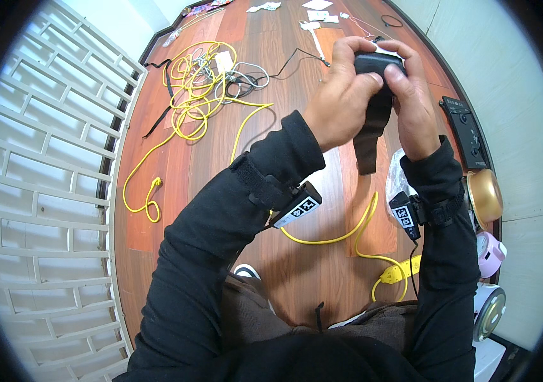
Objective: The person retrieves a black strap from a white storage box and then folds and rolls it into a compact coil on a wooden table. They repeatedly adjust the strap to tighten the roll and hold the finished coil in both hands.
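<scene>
Above the wooden floor (297, 267), both hands are raised together at chest height, forearms in black sleeves rising from the lower edge. One left hand (341, 102) curls inward, fingers bent and pressed together around the top of a black fabric strap (373, 130), thumb on its front. One right hand (411, 105) meets it from the other side, thumb pressing down on the strap's folded upper end and fingers wrapped behind. The strap hangs down between the wrists, its lower end loose. Each wrist carries one small tagged device, two in all. On the floor lie one long yellow cable (201, 102) in loose loops, one yellow power strip (399, 272), one black remote-like unit (465, 130), and one gold round dish (485, 196)
</scene>
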Action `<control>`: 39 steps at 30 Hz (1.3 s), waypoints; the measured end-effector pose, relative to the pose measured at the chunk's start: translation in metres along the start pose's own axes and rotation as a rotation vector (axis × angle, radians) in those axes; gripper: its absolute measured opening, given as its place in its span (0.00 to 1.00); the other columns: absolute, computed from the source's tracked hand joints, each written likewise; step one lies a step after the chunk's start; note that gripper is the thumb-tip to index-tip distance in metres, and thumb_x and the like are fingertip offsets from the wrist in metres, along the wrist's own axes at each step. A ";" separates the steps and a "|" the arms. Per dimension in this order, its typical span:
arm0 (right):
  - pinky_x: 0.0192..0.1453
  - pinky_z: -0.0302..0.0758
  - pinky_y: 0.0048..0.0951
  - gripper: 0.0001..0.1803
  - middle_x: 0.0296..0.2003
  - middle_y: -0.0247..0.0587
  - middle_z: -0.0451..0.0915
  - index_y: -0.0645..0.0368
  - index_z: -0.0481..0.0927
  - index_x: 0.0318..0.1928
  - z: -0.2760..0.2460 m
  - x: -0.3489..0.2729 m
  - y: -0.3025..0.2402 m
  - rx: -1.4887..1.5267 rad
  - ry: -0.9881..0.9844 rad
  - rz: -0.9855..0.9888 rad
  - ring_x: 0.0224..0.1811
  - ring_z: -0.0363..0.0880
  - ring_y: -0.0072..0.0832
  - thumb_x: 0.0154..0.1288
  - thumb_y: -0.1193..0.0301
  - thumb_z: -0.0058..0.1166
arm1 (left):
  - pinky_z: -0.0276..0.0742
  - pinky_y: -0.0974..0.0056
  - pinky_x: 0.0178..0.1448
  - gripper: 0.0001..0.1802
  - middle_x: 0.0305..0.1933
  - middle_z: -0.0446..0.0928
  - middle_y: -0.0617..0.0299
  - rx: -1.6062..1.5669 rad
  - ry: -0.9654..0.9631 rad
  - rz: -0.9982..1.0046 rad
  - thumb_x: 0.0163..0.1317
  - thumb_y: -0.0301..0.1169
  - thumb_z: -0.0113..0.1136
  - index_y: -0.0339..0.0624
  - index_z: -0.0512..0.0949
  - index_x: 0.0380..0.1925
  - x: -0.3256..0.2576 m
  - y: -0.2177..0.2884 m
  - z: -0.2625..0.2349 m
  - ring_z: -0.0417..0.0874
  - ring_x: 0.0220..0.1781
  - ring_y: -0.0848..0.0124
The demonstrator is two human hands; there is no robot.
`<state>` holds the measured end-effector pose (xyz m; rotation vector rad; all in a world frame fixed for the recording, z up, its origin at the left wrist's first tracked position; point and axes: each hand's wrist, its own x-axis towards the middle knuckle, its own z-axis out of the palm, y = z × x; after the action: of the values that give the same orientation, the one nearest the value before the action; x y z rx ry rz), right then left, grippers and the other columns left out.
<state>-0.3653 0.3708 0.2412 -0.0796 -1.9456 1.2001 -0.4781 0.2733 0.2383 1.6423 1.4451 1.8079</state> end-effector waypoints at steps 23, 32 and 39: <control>0.55 0.74 0.28 0.37 0.47 0.50 0.73 0.60 0.63 0.61 0.006 -0.005 -0.009 -0.225 -0.004 -0.049 0.50 0.77 0.36 0.72 0.39 0.29 | 0.79 0.60 0.46 0.20 0.42 0.78 0.44 0.115 0.053 0.053 0.74 0.46 0.43 0.40 0.64 0.52 0.000 0.003 0.000 0.84 0.43 0.57; 0.45 0.74 0.25 0.30 0.40 0.41 0.75 0.59 0.72 0.52 0.000 0.001 -0.015 0.149 0.008 0.279 0.40 0.75 0.24 0.73 0.44 0.36 | 0.80 0.56 0.47 0.26 0.49 0.73 0.39 0.323 -0.119 0.251 0.72 0.47 0.47 0.50 0.56 0.62 0.003 0.002 -0.014 0.82 0.47 0.48; 0.49 0.78 0.31 0.23 0.45 0.46 0.73 0.55 0.62 0.61 -0.001 -0.003 -0.013 -0.228 -0.028 -0.066 0.46 0.77 0.35 0.73 0.57 0.40 | 0.78 0.62 0.50 0.28 0.50 0.72 0.39 -0.039 -0.047 -0.088 0.73 0.45 0.44 0.34 0.54 0.61 0.003 0.004 -0.009 0.80 0.49 0.57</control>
<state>-0.3589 0.3632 0.2495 -0.1170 -2.0873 0.9383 -0.4849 0.2699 0.2446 1.5667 1.4300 1.7280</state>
